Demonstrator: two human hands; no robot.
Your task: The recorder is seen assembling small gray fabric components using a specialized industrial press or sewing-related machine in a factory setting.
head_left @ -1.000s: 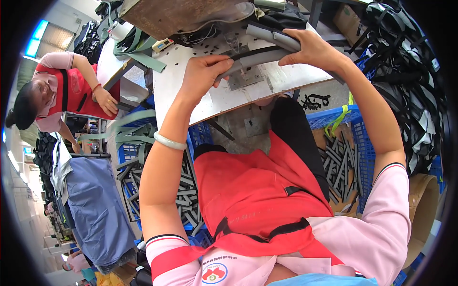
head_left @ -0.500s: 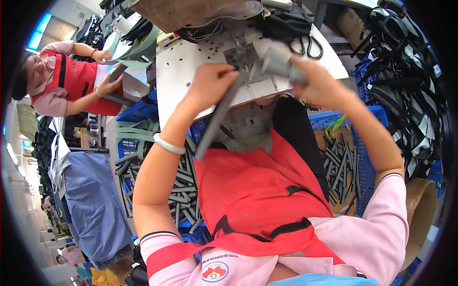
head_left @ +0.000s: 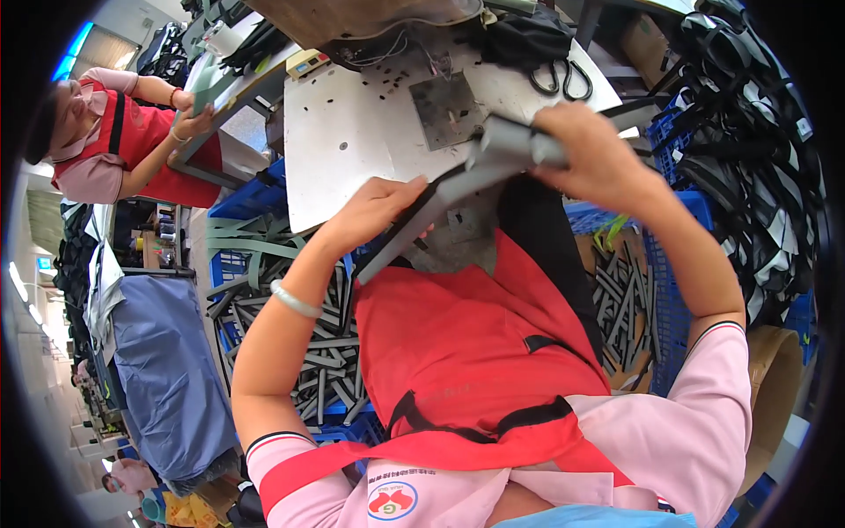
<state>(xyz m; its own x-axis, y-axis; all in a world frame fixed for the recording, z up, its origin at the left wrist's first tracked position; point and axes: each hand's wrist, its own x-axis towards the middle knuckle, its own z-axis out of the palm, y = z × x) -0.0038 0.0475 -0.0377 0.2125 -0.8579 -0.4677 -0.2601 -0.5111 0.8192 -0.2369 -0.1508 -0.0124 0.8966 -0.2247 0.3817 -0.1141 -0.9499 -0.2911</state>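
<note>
My left hand (head_left: pixel 374 211) pinches a flat grey strip with a black side (head_left: pixel 414 224), which slants down toward my lap. My right hand (head_left: pixel 594 158) is wrapped around curled grey strips (head_left: pixel 510 145), whose rounded folds stick out to the left of my fingers. The upper end of the slanting strip meets these folds; whether they are one piece I cannot tell. A dark strip end (head_left: pixel 638 110) shows to the right of my right hand. Both hands are above the table's front edge, before a metal plate (head_left: pixel 447 110) set in the white table (head_left: pixel 339 176).
A machine (head_left: pixel 370 22) stands at the back, with black-handled scissors (head_left: pixel 562 81) to its right. Blue baskets with grey strips (head_left: pixel 330 361) and more strips (head_left: pixel 627 304) flank my lap. A co-worker in a red apron (head_left: pixel 150 132) handles green material at left. Black straps (head_left: pixel 748 176) are heaped at right.
My left hand has moved down and toward me, bringing its strip away from the machine. The curled strips in my right hand now meet it, and the metal plate is uncovered.
</note>
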